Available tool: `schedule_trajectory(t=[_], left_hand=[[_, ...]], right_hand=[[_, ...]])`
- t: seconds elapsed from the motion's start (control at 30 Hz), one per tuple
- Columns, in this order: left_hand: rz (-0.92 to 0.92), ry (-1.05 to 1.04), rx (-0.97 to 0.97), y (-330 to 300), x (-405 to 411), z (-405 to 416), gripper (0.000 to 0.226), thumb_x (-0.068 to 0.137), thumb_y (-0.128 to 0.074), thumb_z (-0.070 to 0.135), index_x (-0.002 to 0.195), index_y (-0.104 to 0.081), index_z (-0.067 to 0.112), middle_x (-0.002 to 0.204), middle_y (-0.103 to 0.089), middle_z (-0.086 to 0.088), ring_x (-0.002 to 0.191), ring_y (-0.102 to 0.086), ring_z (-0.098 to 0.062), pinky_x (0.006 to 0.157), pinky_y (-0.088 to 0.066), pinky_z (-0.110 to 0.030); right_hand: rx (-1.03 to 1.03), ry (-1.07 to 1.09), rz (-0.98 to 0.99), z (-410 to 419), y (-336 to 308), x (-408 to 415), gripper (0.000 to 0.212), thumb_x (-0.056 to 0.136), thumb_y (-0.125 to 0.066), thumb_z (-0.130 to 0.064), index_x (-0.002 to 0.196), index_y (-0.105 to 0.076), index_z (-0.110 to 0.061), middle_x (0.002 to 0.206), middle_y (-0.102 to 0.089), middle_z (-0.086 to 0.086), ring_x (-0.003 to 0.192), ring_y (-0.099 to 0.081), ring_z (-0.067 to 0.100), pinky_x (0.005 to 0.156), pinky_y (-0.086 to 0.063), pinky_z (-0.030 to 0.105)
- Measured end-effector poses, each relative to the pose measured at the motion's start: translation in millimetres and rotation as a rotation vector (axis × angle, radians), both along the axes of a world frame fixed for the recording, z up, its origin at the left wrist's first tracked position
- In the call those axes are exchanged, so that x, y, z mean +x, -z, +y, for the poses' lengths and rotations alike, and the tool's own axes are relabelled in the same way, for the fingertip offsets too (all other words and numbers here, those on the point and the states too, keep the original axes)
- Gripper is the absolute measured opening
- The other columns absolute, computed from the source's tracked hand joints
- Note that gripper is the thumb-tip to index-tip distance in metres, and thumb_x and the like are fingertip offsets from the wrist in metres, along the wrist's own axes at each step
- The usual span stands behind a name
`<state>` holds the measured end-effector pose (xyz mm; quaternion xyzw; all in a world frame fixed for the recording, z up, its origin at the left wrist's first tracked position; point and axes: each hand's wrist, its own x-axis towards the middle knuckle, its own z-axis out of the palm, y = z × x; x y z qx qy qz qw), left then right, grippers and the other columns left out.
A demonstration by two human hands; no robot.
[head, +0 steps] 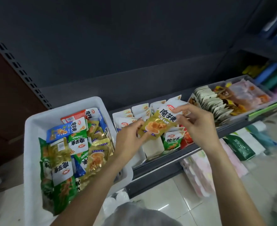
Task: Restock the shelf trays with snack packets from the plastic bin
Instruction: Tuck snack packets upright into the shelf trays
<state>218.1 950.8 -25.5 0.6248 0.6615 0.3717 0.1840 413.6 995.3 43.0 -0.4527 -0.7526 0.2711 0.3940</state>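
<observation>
Gold foil snack packet (pixel 157 123) pinched by my left hand (pixel 128 136) and right hand (pixel 194 121), above white shelf tray (pixel 152 150), 3 o'clock of white plastic bin (pixel 36 128). Step: placing. Next, I judge: lower into gold row.

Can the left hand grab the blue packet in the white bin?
Probably yes. The blue packet lies on top of the pile in the white bin, uncovered, beside the left hand. But that hand holds the gold packet together with the right hand.

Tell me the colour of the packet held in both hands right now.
Gold packet with a white top and an orange food picture, seen in the head view.
</observation>
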Motion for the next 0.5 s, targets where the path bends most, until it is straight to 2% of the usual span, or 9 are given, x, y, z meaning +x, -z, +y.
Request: schedule_trajectory(t=[0.07, 0.13, 0.37, 0.5], left_hand=[[0.277, -0.002, 0.067, 9.7, -2.2, 4.4, 0.015, 0.086, -0.064, 0.032, 0.096, -0.066, 0.021, 0.091, -0.07, 0.006, 0.082, -0.06, -0.016, 0.071, -0.034, -0.028], [0.422, -0.023, 0.078, 15.9, -6.8, 7.4, 0.017, 0.086, -0.062, 0.028, 0.1, -0.068, 0.021, 0.101, -0.069, 0.004, 0.092, -0.056, -0.02, 0.076, -0.029, -0.031], [0.417, -0.088, 0.097, 17.8, -20.3, 14.2, 0.011, 0.086, -0.063, 0.027, 0.092, -0.069, 0.02, 0.101, -0.067, 0.004, 0.093, -0.053, -0.02, 0.078, -0.035, -0.032], [0.377, -0.113, 0.097, 15.1, -27.2, 16.4, 0.014, 0.087, -0.061, 0.028, 0.099, -0.068, 0.026, 0.102, -0.066, 0.006, 0.096, -0.053, -0.019, 0.081, -0.037, -0.033]], right_hand=[[0.144, -0.073, -0.16, 11.3, 5.3, -8.2, 0.022, 0.085, -0.062, 0.005, 0.091, -0.068, -0.016, 0.089, -0.065, -0.012, 0.08, -0.063, 0.007, 0.07, -0.052, 0.027], [0.194, -0.147, -0.251, 22.4, 12.9, -17.6, 0.025, 0.085, -0.06, 0.007, 0.089, -0.066, -0.016, 0.088, -0.063, -0.01, 0.077, -0.062, 0.012, 0.067, -0.052, 0.034], [0.179, -0.327, -0.457, 46.8, 46.9, -46.3, 0.025, 0.082, -0.059, 0.008, 0.086, -0.067, -0.015, 0.089, -0.066, -0.008, 0.08, -0.061, 0.012, 0.067, -0.052, 0.037], [0.248, -0.318, -0.623, 55.2, 59.5, -56.4, 0.024, 0.078, -0.064, 0.005, 0.089, -0.071, -0.015, 0.101, -0.066, -0.002, 0.098, -0.054, 0.023, 0.074, -0.053, 0.04]])
